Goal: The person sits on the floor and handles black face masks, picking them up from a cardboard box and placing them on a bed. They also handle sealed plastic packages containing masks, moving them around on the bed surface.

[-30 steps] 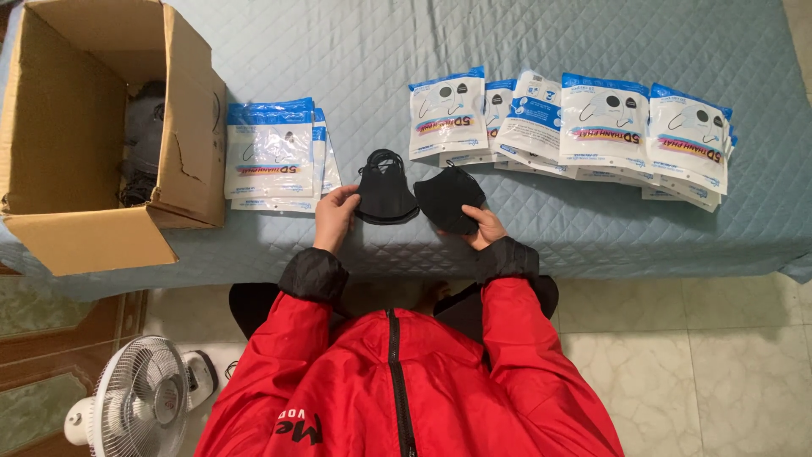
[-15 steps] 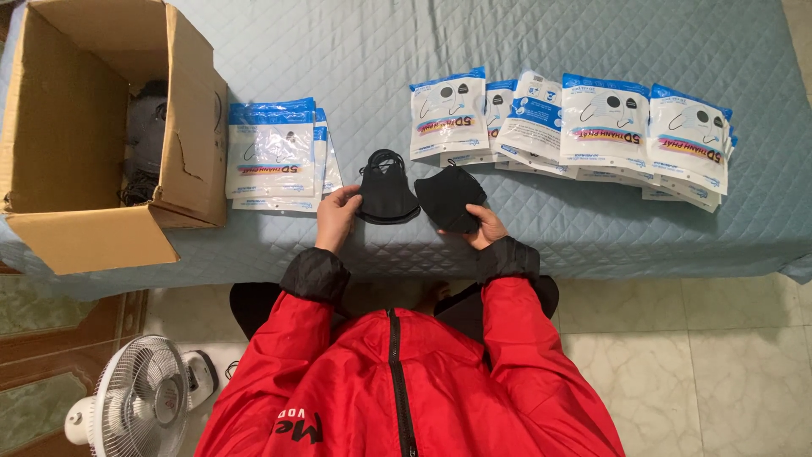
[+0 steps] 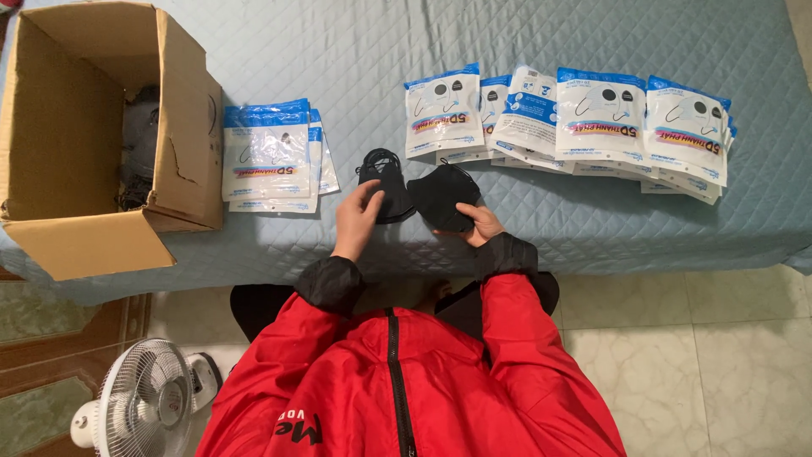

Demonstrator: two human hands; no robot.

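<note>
My left hand (image 3: 357, 218) lies flat on one black mask (image 3: 385, 188), fingers apart | my right hand (image 3: 484, 224) pinches second black mask (image 3: 442, 196) at its near edge | both on bed (image 3: 592, 228), soft, light, I judge best taken by edge or loops | beyond: packet stack (image 3: 269, 161), packet row (image 3: 584, 123), open cardboard box (image 3: 93, 127) at left; nothing blocks.

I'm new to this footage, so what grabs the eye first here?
Two black face masks sit at the quilted bed's near edge, the left hand on one, the right hand under the other. Blue-and-white packets fan out to the right; an open cardboard box lies at far left.
</note>
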